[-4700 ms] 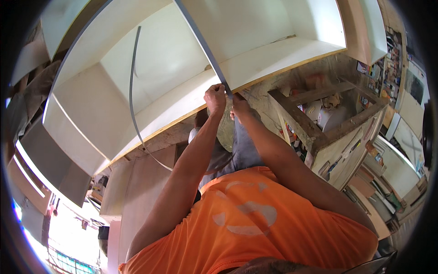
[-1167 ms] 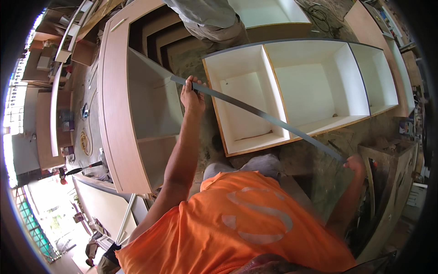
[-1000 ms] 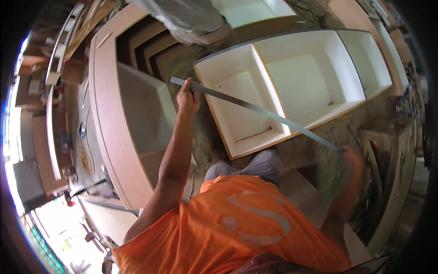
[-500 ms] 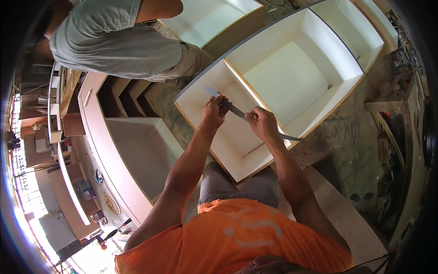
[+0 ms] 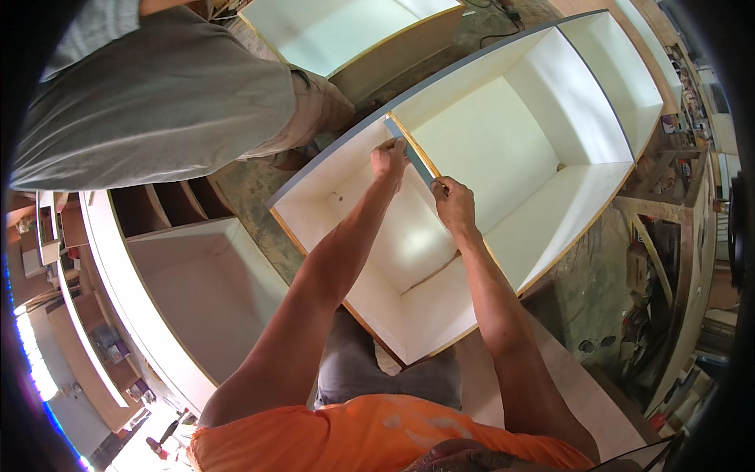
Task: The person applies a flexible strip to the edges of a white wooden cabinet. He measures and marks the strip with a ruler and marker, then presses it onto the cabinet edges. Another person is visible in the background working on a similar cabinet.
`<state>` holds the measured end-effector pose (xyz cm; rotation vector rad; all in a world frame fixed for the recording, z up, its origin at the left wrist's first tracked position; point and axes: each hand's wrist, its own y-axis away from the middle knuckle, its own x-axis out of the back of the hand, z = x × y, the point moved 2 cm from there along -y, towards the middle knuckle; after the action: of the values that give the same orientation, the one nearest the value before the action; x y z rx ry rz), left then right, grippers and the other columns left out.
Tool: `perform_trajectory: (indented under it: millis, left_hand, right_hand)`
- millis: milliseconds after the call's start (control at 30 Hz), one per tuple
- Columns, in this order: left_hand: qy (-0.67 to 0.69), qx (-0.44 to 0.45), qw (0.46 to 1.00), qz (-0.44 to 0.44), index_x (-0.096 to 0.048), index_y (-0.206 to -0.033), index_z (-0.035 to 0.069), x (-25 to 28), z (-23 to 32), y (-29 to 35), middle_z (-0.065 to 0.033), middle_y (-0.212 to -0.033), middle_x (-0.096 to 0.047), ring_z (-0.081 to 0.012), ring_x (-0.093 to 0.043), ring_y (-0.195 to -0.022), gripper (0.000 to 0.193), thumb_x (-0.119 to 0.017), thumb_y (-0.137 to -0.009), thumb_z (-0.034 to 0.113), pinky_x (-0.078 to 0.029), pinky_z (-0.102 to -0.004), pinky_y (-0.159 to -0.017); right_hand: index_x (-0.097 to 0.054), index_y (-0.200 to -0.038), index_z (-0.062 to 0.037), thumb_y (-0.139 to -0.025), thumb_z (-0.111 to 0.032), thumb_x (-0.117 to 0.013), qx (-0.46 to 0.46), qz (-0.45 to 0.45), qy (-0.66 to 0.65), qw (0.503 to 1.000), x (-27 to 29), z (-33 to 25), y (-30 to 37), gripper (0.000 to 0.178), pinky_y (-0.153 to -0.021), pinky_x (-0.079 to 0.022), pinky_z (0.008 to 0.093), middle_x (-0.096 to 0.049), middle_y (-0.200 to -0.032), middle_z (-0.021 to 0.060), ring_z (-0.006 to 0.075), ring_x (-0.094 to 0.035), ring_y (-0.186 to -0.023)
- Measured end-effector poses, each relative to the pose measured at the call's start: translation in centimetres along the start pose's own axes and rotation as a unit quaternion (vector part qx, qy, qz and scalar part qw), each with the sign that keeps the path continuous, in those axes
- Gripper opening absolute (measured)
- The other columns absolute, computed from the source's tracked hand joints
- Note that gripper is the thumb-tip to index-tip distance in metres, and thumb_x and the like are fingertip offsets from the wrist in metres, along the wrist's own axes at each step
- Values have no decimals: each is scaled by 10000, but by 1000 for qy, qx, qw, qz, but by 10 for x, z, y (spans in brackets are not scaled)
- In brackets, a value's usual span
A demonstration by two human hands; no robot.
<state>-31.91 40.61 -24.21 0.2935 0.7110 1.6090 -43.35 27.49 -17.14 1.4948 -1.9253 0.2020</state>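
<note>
A thin grey edge-banding strip (image 5: 421, 167) runs between my two hands, lying along the divider (image 5: 403, 130) of a white-lined cabinet carcass (image 5: 338, 275). My left hand (image 5: 389, 160) pinches the strip near its far end, which sticks out past the fingers. Closer to me and to the right, my right hand (image 5: 454, 206) grips it at the divider's edge. The divider's front edge shows yellowish beside the strip, while the carcass's far long edge and another divider (image 5: 594, 82) are faced in grey. Any strip beyond my right hand is hidden.
At the upper left a person in a grey shirt (image 5: 157, 102) leans close to the carcass. Another white-lined cabinet (image 5: 354, 39) stands behind it. A cabinet with shelves (image 5: 212, 299) lies at left. On the right is a wooden bench (image 5: 661, 206) with clutter.
Both hands have moved from over the near compartment to the divider, bringing the strip against its edge. The view has shifted, and the other person appears larger at the upper left.
</note>
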Motion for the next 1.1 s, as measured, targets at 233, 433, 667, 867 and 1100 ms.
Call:
perform_trajectory:
  millis: [233,433,667,867,1100]
  left_hand:
    - [-80,-106,981,144,-685,-1072,-81,-12,-35,-68,-86,-809,-676,-136,-605,-641,299,-693,-843,112,-498,-264,-573]
    - [-61,-121,975,178,-701,-1048,-83,-8,-31,-90,-88,-791,-681,-132,-607,-622,269,-691,-835,81,-510,-276,-567]
    - [43,-123,977,171,-723,-920,-66,-11,-26,-98,-61,-676,-647,-123,-574,-566,159,-684,-846,70,-480,-287,-533]
    - [39,-128,975,180,-717,-877,-75,-9,-31,-102,-73,-673,-652,-127,-589,-576,145,-706,-843,65,-484,-279,-527]
    - [-35,-177,959,219,-740,-890,-65,-8,-35,-102,-80,-649,-657,-140,-584,-571,193,-710,-822,113,-487,-305,-574]
  right_hand:
    - [-725,-1028,-12,-923,-185,-591,-19,-10,-53,998,-23,37,-51,243,-538,-473,318,-623,-636,98,162,-563,-518]
    - [-727,-1029,-23,-909,-167,-587,-74,-40,-87,993,-30,49,-60,234,-582,-484,340,-657,-686,154,200,-584,-555]
    - [-727,-1016,-27,-916,-159,-582,-25,-17,-85,996,-16,44,-63,220,-555,-454,321,-615,-641,108,157,-526,-537]
    - [-721,-982,-21,-922,-159,-575,-23,-22,-87,996,-16,45,-65,210,-541,-431,321,-569,-618,100,146,-477,-523]
    - [-714,-989,-21,-923,-157,-578,-15,-16,-109,994,-16,45,-62,204,-547,-431,318,-552,-613,104,151,-474,-529]
